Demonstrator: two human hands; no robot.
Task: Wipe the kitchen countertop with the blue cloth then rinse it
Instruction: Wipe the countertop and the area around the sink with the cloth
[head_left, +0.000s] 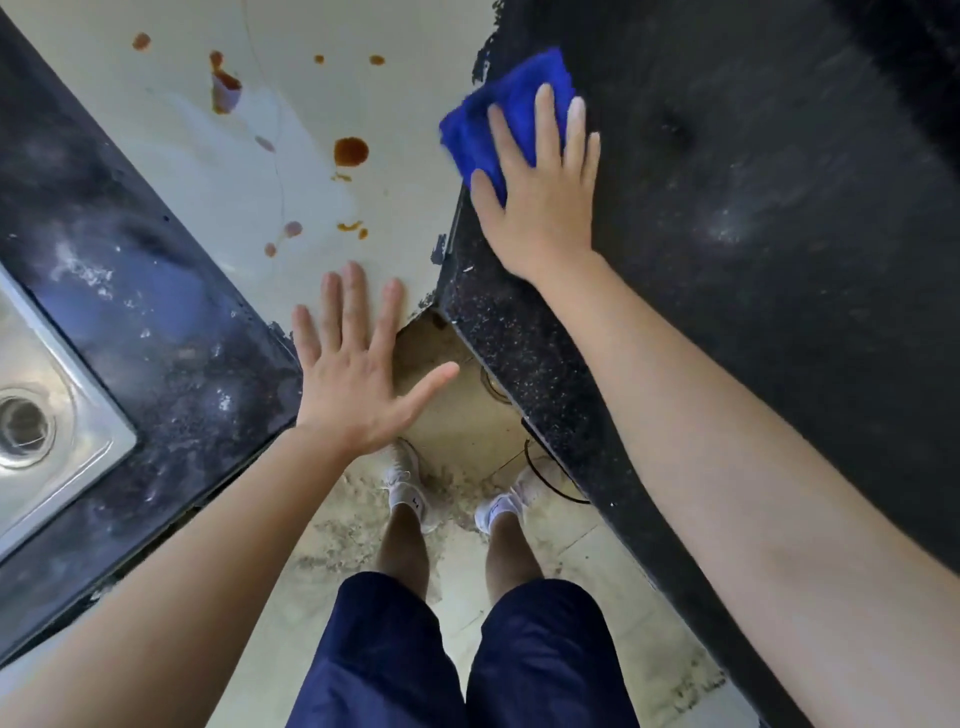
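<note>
Blue cloth (498, 119) lies bunched on the near-left edge of the dark speckled counter (753, 218), just beside the pale wall surface that meets it. Right hand (540, 197) rests flat on top of the cloth, palm down, fingers extended and slightly spread, pressing rather than clamping; cloth shows beyond the fingertips and on the thumb side. Left hand (358, 374) is spread wide, fingers apart, holding nothing; fingertips lie over the pale wall (311, 171) at the gap between the two counter sections, contact cannot be told. Wall carries several orange-brown stains (350, 151), the largest a round spot above the left hand, smaller drips farther up. Second counter section (130, 291), dark and glossy with pale smears, runs along the left; a stainless steel sink (57, 410) is set into it, round drain (23, 428) visible. Below, between the counters: tiled floor (597, 613) with gritty dirt, white shoes (410, 499), bare lower legs, dark blue shorts (467, 665). Both forearms bare.
</note>
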